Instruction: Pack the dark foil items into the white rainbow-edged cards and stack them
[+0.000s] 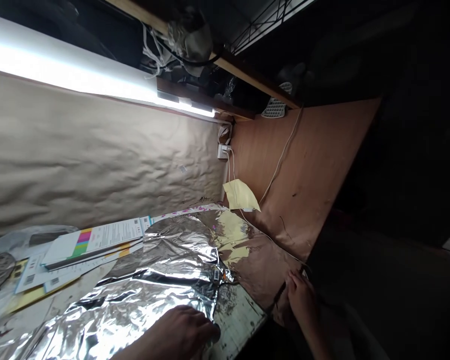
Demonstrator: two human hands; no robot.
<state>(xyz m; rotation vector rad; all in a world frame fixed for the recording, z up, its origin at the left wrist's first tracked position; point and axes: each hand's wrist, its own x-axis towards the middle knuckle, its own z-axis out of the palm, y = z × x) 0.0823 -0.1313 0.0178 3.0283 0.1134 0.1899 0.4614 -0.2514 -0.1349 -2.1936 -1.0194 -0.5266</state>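
Observation:
A large shiny silver foil sheet (165, 280) lies wrinkled over the table. Its right part mirrors the brown board and the yellow paper. My left hand (180, 327) is palm down at the sheet's near edge, fingers curled and pressed together. Something dark and rounded shows by its fingertips, too unclear to name. At the table's right end, my right hand (300, 292) is closed, its fingers pinching the sheet's right edge. Between the hands a worn pale green tabletop (234, 312) shows. A small labelled item (216, 275) sits at a fold of the foil.
Printed cardboard sheets (108, 237) and clear plastic (37, 235) lie at the left. A yellow paper (242, 195) leans against the brown side board (285, 170), near white cables and a socket (224, 151). A lit tube lamp (97, 80) hangs above the paper-covered wall.

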